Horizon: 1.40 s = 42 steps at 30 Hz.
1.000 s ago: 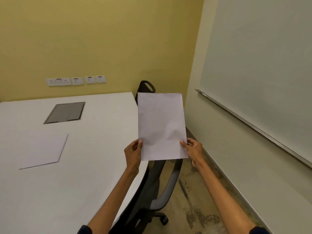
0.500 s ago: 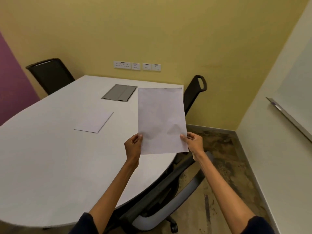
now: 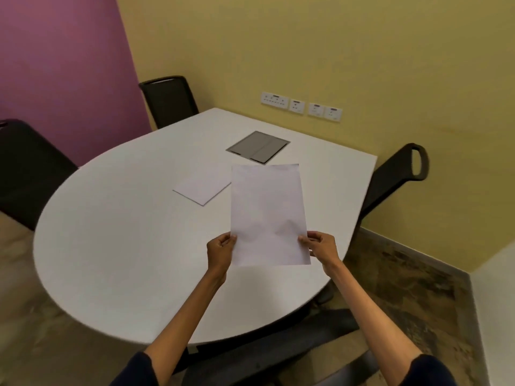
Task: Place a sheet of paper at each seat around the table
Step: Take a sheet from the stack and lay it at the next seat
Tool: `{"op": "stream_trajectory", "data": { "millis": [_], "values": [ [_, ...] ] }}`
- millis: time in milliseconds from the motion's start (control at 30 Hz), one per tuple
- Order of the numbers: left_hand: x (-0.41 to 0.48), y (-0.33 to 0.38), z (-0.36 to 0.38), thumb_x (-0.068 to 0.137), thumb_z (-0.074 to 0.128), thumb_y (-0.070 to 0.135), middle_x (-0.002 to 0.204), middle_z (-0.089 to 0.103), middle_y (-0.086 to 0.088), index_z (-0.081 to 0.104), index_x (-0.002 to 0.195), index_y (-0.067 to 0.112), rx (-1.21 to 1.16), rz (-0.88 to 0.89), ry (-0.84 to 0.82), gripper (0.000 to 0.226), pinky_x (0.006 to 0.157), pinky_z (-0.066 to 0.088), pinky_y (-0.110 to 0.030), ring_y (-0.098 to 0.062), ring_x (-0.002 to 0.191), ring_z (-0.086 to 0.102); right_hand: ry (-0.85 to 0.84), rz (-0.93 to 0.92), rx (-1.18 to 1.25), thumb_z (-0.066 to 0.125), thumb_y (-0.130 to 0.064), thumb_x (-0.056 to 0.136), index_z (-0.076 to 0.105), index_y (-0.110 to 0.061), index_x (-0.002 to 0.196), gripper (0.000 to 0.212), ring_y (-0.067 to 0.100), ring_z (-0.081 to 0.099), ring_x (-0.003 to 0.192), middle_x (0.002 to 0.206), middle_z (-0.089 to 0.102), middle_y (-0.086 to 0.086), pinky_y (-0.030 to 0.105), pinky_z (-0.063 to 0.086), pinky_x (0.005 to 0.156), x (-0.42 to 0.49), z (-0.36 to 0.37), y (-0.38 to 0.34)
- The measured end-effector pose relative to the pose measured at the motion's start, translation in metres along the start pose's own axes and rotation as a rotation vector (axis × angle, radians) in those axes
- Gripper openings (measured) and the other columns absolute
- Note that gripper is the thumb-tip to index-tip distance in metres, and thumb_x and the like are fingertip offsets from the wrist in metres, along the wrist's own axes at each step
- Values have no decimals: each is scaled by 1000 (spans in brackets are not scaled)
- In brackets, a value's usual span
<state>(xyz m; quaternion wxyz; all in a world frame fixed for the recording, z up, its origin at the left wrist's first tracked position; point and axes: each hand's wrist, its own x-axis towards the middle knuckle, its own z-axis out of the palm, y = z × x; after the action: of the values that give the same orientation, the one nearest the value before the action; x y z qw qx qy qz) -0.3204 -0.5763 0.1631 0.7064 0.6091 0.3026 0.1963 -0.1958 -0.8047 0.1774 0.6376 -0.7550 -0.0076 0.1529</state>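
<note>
I hold one white sheet of paper (image 3: 267,213) upright above the near part of the white table (image 3: 125,232). My left hand (image 3: 220,253) pinches its lower left edge and my right hand (image 3: 320,246) pinches its lower right edge. A second white sheet (image 3: 202,186) lies flat on the table beyond my left hand, partly hidden behind the held sheet. Black chairs stand around the table: one at the far left corner (image 3: 170,100), one at the left edge (image 3: 26,168), one on the right (image 3: 395,176), and one tucked under the near edge (image 3: 278,349).
A grey cable hatch (image 3: 257,147) is set flush in the table's far part. Wall sockets (image 3: 301,106) line the yellow wall behind. A purple wall stands at the left. Bare worn floor (image 3: 412,285) shows to the right of the table.
The view has swung left, bringing the whole table, the purple wall and the left chairs into sight. The held sheet stays in both hands, now over the table instead of beside it.
</note>
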Motion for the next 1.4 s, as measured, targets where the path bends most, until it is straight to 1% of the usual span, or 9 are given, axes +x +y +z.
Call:
{"op": "stream_trajectory", "data": {
  "millis": [133,300,433,533,733,833,967,1233,1400],
  "values": [
    [14,-19,-12,94,62,14,110,72,-17,70,113,1,101,-48,53,24,94,51,-50,-23,92,70,-111,46,-54,73,-8,83,72,-4,104,21,28,70,94,100,74,12,39,57,78,31,16,12],
    [30,-47,-19,92,65,16,93,72,-10,72,104,3,195,-114,143,19,69,51,-32,-28,84,64,-226,106,-107,73,-5,82,72,-1,101,19,30,70,95,100,74,16,41,58,79,67,31,37],
    [39,-68,-18,90,68,14,96,74,-13,73,96,7,237,-190,218,11,80,57,-45,-36,92,70,-322,159,-184,74,-5,81,73,1,98,19,30,70,94,98,74,16,44,58,81,97,40,63],
    [49,-83,-20,88,70,13,101,73,-12,72,104,2,297,-228,243,20,86,57,-41,-30,95,69,-384,165,-291,77,-11,78,74,-3,91,15,20,68,80,91,75,10,31,54,67,109,45,84],
    [61,-123,-32,79,79,8,95,70,-17,60,107,2,393,-328,219,34,73,60,-36,-30,88,70,-447,181,-465,80,-18,75,65,12,80,34,19,60,65,70,65,16,30,40,64,129,53,126],
    [64,-146,-39,76,81,8,87,71,-17,55,105,5,458,-364,211,39,74,60,-37,-30,84,70,-471,190,-528,81,-20,74,65,5,70,30,15,55,60,62,63,8,27,39,61,136,59,147],
    [64,-168,-43,74,81,6,83,70,-19,53,101,6,531,-408,190,39,70,60,-39,-29,76,69,-477,192,-616,83,-23,72,58,-20,53,32,10,50,51,51,55,-9,25,38,57,140,65,164],
    [74,-174,-48,70,85,18,73,70,-6,51,100,11,746,-411,110,46,63,52,-26,-19,66,67,-583,126,-980,84,-44,64,69,-19,76,31,8,68,56,59,71,-6,21,48,56,156,64,156],
    [83,-166,-57,74,83,28,104,60,-2,49,110,14,934,-220,110,51,73,47,-29,-20,91,60,-559,-95,-1264,82,-65,55,66,-16,82,58,16,64,68,70,63,-6,25,43,56,169,69,138]
  ]
}}
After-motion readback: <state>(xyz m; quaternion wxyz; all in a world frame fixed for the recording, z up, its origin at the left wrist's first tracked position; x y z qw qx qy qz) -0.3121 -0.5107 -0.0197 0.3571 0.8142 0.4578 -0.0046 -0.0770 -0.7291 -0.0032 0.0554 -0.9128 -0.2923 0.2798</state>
